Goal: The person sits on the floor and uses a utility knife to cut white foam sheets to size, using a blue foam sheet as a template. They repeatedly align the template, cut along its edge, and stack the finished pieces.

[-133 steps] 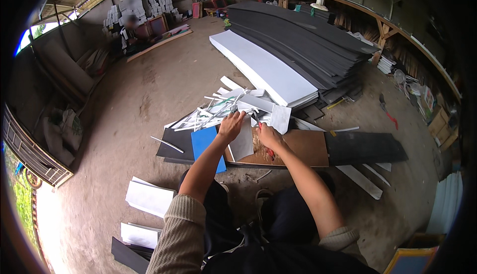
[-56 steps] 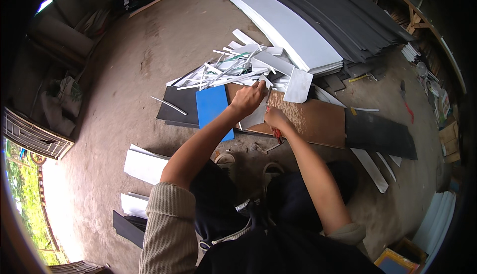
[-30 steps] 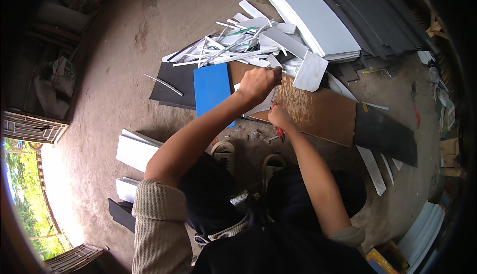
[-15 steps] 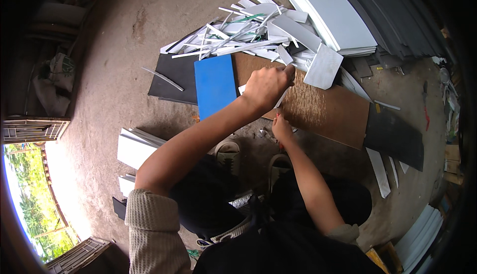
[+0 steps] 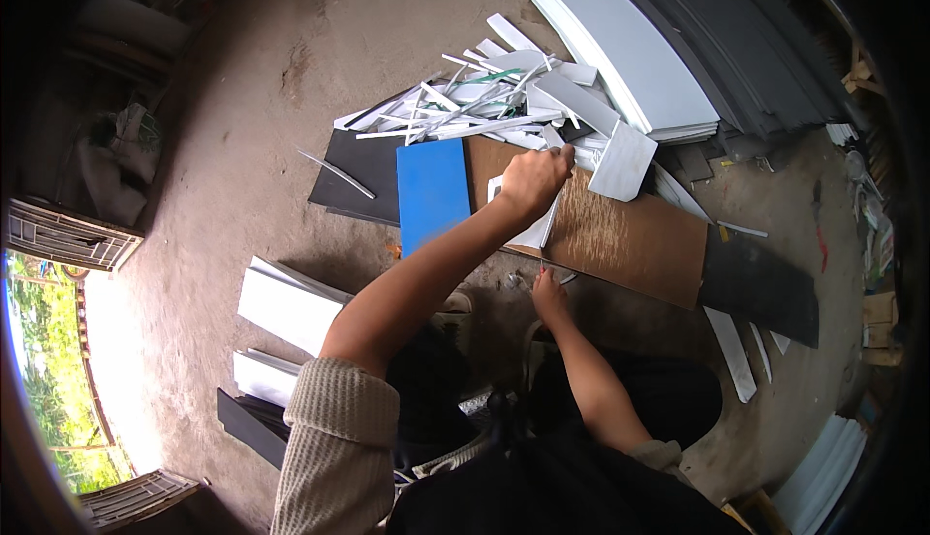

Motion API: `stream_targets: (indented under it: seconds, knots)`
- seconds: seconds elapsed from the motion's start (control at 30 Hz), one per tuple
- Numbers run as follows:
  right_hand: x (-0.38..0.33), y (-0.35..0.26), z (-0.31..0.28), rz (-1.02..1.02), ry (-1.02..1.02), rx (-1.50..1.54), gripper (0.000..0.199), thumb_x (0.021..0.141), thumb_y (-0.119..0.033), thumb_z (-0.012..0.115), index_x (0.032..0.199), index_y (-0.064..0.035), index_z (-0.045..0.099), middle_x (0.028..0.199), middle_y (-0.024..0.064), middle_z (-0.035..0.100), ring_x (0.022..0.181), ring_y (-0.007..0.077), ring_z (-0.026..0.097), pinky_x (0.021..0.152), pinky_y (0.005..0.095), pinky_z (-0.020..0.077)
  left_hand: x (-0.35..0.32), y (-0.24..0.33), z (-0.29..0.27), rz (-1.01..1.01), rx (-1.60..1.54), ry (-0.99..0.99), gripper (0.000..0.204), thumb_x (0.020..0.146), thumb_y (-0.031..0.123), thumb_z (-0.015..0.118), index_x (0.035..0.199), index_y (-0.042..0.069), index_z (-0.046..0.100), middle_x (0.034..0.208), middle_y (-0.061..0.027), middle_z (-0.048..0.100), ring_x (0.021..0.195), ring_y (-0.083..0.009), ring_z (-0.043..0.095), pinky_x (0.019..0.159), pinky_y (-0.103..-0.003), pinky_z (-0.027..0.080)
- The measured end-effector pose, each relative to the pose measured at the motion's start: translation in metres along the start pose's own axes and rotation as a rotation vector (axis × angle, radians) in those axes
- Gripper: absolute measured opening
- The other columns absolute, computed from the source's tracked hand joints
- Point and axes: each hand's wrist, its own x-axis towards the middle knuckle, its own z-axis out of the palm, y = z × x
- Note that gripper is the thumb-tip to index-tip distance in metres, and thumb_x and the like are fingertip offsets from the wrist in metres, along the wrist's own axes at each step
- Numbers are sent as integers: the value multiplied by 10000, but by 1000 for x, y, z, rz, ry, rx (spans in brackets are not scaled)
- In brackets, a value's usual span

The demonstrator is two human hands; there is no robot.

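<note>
1. The left hand (image 5: 531, 178) reaches forward across the brown board (image 5: 620, 235), fingers curled onto the top edge of a white sheet (image 5: 528, 220) lying on it.
2. The right hand (image 5: 548, 295) rests low at the board's near edge; its fingers seem closed around a small red-tipped tool (image 5: 545, 273), though the view is too poor to be sure.
3. A blue panel (image 5: 432, 194) lies just beside the board, on a black sheet (image 5: 358, 172).
4. A heap of white strips (image 5: 475, 113) lies beyond the left hand.
5. 2 white slabs (image 5: 286, 307) lie apart on the concrete floor (image 5: 242, 128).
</note>
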Motion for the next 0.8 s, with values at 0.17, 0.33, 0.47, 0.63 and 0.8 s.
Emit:
stream_targets:
  seconds: [0.17, 0.33, 0.47, 0.63, 0.8]
  knots:
    - [2, 15, -15, -101, -73, -75, 274, 857, -275, 415, 946, -20, 461, 782, 246, 592, 746, 401, 584, 660, 460, 474, -1, -11, -8, -101, 42, 32, 156, 831, 96, 443, 971, 39, 480, 744, -127, 610, 667, -261, 627, 526, -368, 505]
    - [39, -23, -129, -49, -398, 17, 284, 810, -262, 478, 965, -33, 540, 890, 202, 599, 803, 345, 591, 696, 434, 469, -25, -60, -46, -294, -67, 219, 143, 821, 121, 481, 938, 39, 481, 749, -184, 602, 703, -350, 600, 596, -425, 481]
    - [96, 4, -200, -158, -90, -125, 421, 761, -192, 526, 1080, 45, 384, 893, 285, 566, 855, 400, 571, 733, 455, 459, -36, -77, -72, -403, -397, 544, 264, 769, 216, 606, 913, 10, 526, 822, -223, 604, 751, -379, 586, 663, -452, 448]
    - [112, 0, -190, -114, -83, -99, 484, 720, -102, 534, 1127, 44, 315, 1041, 320, 496, 968, 452, 509, 813, 457, 440, -61, -123, -46, -925, -821, 658, 463, 734, 298, 674, 1055, 23, 487, 934, -207, 594, 782, -306, 604, 704, -345, 468]
    - [87, -20, -84, 110, -4, 51, 439, 743, -108, 559, 1128, 9, 385, 1080, 270, 500, 978, 412, 514, 807, 436, 443, -103, -160, -9, -1169, -1399, 458, 675, 692, 153, 729, 1208, 34, 311, 1020, -171, 522, 839, -221, 576, 634, -325, 506]
